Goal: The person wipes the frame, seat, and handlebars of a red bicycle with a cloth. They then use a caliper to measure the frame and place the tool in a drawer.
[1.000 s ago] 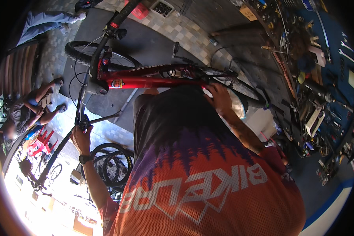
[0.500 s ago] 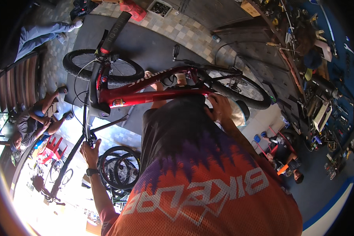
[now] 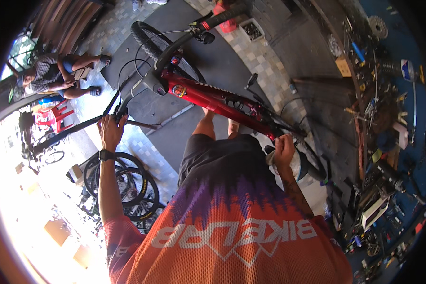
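A red mountain bike stands before me, its red frame (image 3: 208, 97) slanting from the handlebar at upper left to the rear wheel (image 3: 312, 158) at right. My left hand (image 3: 111, 131) is wrapped round the left end of the black handlebar (image 3: 136, 92), beside the brake lever. Cables loop in front of the bars. At the rear end of the top tube, my right hand (image 3: 284, 150) has its fingers curled in; what they hold is hidden. Just under that hand shows a pale rounded thing (image 3: 293, 165) with a dark edge. Part of the front wheel (image 3: 146, 40) shows beyond the bars.
Several loose wheels (image 3: 128, 184) stand at lower left. A person (image 3: 57, 75) sits at far left near a red chair (image 3: 57, 116). Tools crowd the bench (image 3: 362, 142) and blue wall at right. A bin of small parts (image 3: 252, 30) stands at the far side.
The view has turned, and the bike now slants down to the right. My right hand, earlier spread near the saddle area, now has curled fingers. My left hand stays on the handlebar.
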Demonstrator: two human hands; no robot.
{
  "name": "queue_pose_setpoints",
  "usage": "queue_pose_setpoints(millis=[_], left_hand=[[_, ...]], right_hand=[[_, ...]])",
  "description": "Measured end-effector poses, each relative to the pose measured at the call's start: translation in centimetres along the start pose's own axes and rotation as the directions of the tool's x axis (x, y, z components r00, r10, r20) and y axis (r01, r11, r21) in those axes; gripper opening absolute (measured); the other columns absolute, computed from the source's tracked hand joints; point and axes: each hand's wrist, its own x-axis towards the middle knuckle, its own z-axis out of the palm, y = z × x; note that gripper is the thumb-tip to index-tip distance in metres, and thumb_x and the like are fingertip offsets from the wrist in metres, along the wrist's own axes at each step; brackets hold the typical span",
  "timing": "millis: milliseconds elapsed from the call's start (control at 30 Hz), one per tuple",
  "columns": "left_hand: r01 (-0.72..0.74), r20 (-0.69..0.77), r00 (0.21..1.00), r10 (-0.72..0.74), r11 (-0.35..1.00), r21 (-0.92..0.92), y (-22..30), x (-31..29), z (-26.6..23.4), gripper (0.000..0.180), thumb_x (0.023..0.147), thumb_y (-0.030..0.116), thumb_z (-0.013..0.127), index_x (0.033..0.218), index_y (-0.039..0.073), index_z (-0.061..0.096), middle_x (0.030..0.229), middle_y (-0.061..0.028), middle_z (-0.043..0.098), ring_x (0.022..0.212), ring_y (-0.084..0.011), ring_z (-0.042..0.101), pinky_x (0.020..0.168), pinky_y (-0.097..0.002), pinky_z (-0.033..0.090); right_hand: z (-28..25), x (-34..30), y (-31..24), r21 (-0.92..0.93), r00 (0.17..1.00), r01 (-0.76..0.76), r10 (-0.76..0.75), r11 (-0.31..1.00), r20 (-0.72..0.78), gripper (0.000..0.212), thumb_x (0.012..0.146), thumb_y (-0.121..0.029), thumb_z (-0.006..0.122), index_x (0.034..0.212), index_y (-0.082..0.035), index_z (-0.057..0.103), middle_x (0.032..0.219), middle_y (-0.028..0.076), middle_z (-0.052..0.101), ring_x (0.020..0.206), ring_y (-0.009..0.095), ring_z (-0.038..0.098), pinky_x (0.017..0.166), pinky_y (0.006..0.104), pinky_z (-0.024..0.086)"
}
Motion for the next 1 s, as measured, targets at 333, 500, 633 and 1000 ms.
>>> queue_pose_setpoints(millis=[333,500,633,1000], left_hand=[[0.049,-0.148,0.988,-0.039,0.997,0.062,0.1,-1.2,0.4,0.066,0.092,0.059,0.065,0.101,-0.006,0.072,0.114,-0.0164,0.061,0.119,-0.0316,0.053,0.108,-0.0504,0.034],[0.090,-0.107,0.991,-0.085,0.995,0.036,-1.3,-1.7,0.9,0.067,0.090,0.057,0.068,0.111,-0.007,0.070,0.113,-0.0155,0.061,0.118,-0.0307,0.054,0.109,-0.0498,0.034],[0.070,-0.168,0.983,-0.069,0.998,-0.001,-2.2,-1.4,1.4,0.066,0.090,0.057,0.068,0.106,-0.007,0.071,0.109,-0.0158,0.062,0.115,-0.0307,0.055,0.111,-0.0515,0.033],[0.042,-0.125,0.991,-0.048,0.998,-0.050,-8.6,4.0,2.9,0.066,0.094,0.059,0.065,0.104,-0.007,0.068,0.100,-0.0181,0.067,0.107,-0.0346,0.063,0.115,-0.0566,0.032]], right_hand=[[8.3,23.9,-16.2,0.317,0.799,0.529,-0.588,0.787,0.127,0.018,0.097,-0.017,0.069,0.088,-0.005,0.061,0.074,0.004,0.056,0.056,0.016,0.047,0.052,0.0320,0.037],[16.9,33.9,-27.3,0.268,0.611,0.735,-0.780,0.623,0.135,0.033,0.099,-0.037,0.069,0.087,-0.008,0.058,0.072,0.005,0.059,0.062,0.023,0.058,0.057,0.0371,0.047],[23.2,37.3,-29.8,0.075,0.604,0.768,-0.759,0.636,0.244,0.041,0.097,-0.047,0.068,0.086,-0.010,0.056,0.073,0.004,0.061,0.068,0.024,0.065,0.058,0.0390,0.051],[23.3,40.4,-25.6,-0.188,0.340,0.941,-0.777,0.283,0.530,0.059,0.097,-0.061,0.059,0.118,-0.006,0.068,0.106,0.014,0.072,0.106,0.032,0.067,0.108,0.0486,0.041]])
